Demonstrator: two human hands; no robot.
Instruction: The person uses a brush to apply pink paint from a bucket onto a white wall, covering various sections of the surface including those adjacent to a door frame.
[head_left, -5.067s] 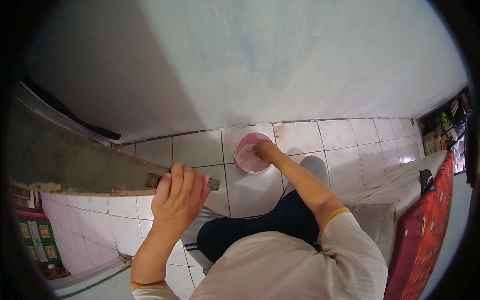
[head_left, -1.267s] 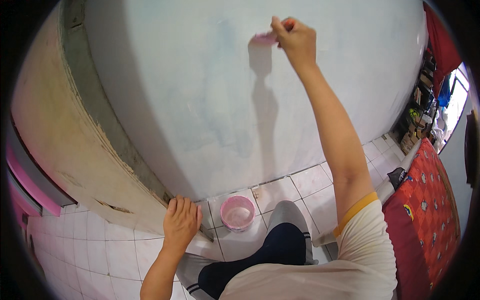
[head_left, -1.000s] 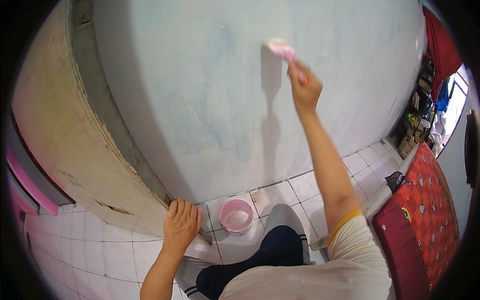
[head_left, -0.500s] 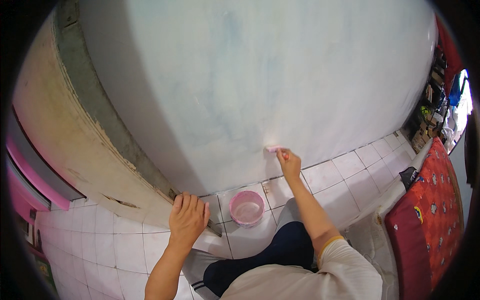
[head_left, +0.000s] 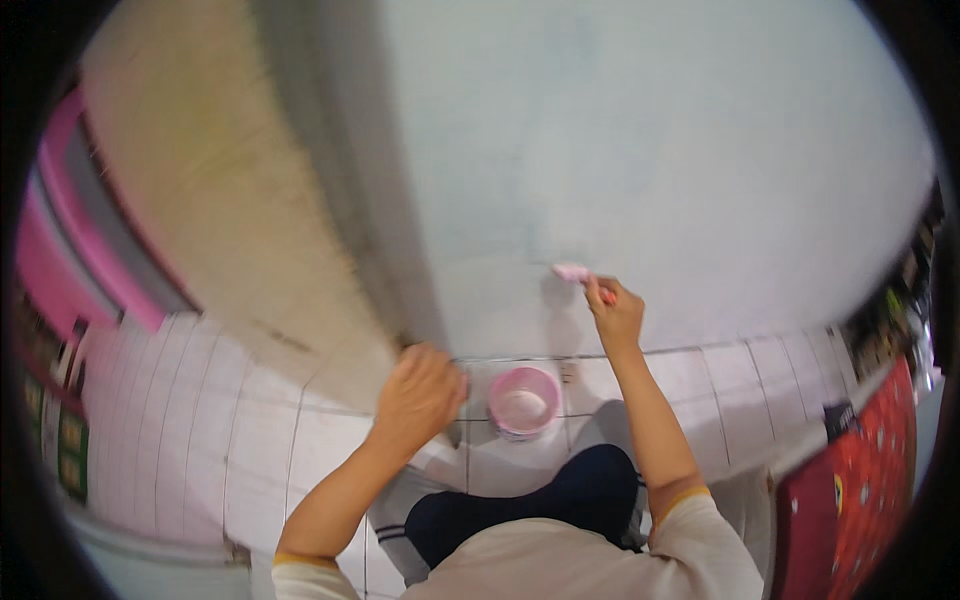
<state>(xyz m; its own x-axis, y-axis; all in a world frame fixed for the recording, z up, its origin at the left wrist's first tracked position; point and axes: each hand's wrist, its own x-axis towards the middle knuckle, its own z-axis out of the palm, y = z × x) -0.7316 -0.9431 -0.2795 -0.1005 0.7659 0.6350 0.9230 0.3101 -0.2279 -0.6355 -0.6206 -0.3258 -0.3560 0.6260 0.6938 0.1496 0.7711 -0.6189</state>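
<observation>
My right hand (head_left: 618, 315) grips a paintbrush (head_left: 572, 272) by its reddish handle. Its head, coated pale pink and white, points left at the lower part of the wall (head_left: 700, 170); whether the bristles touch is hard to tell. The wall is pale, with faint bluish patches. My left hand (head_left: 420, 392) is closed over the edge of a cream door (head_left: 200, 170) with a worn side, slightly blurred. Between my arms a small pink bucket (head_left: 520, 432) stands on the floor, with pale paint inside.
White tiles (head_left: 262, 450) cover the floor up to the wall. A red patterned mattress (head_left: 868, 480) leans at the right, with clutter behind it. Pink and grey furniture (head_left: 95, 240) stands at the far left. My knees are bent below the bucket.
The view has swung left, so door, bucket and hands sit further right in the picture. The paintbrush has moved up a little from the wall's foot. My left hand stays at the door edge.
</observation>
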